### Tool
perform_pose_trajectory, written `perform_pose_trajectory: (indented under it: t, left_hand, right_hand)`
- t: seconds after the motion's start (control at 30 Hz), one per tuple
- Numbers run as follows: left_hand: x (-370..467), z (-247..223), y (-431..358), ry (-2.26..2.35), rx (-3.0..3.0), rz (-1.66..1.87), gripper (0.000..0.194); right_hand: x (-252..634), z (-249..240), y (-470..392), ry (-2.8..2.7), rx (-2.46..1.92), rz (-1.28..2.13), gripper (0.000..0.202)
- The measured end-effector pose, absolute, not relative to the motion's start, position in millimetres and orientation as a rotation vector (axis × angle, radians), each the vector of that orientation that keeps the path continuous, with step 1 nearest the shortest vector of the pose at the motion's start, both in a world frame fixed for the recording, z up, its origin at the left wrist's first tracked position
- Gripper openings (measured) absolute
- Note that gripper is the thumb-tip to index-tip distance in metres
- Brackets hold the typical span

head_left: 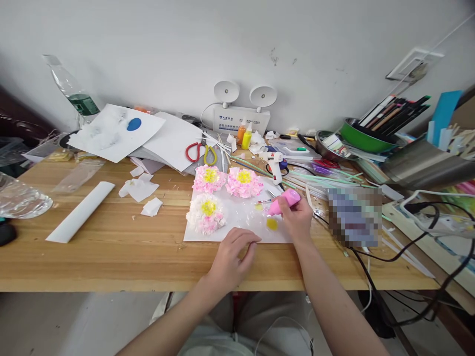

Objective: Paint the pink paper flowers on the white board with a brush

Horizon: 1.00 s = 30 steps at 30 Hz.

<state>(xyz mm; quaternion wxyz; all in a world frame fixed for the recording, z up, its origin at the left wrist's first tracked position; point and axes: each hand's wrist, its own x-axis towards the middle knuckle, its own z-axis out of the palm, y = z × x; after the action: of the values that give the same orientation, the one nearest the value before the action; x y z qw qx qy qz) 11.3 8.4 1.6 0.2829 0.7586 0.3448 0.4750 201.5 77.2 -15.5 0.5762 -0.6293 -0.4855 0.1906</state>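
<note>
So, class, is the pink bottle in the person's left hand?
No, the right hand holds the pink bottle, while the left hand is apart from it.

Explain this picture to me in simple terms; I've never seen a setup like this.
There's no machine here. A camera worn on a person's head looks forward and down at their bare hands. The right hand holds a pink bottle over a white sheet. The left hand, holding nothing visible, is at the sheet's near edge. Three ruffled flowers with yellow centres lie there, beside a yellow patch. Elsewhere on the wooden table are paper scraps and a glue gun.
</note>
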Motion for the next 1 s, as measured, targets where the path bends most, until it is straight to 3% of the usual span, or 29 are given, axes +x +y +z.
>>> perform_pose_trajectory:
  t: [0.17, 0.27, 0.4, 0.7, 1.0]
  left_hand:
    - [41, 18, 38, 1.015, 2.155, 1.248, 0.03]
    - [62, 24, 62, 1.187, 2.273, 0.965, 0.039]
    - [78, 25, 85, 1.196, 2.346, 0.874, 0.032]
    - [69, 22, 102, 0.978, 2.03, 1.037, 0.02]
    - [68, 17, 101, 1.016, 1.994, 0.931, 0.022]
  right_hand:
    - [202, -16, 77, -1.161, -1.456, 0.458, 0.04]
    - [204, -13, 77, -1.136, -1.448, 0.446, 0.043]
    - [206, -9, 78, -1.09, -1.417, 0.47, 0.044]
    - [213, 0, 77, -1.189, -1.177, 0.879, 0.044]
    - [214, -6, 84, -1.29, -1.266, 0.568, 0.032]
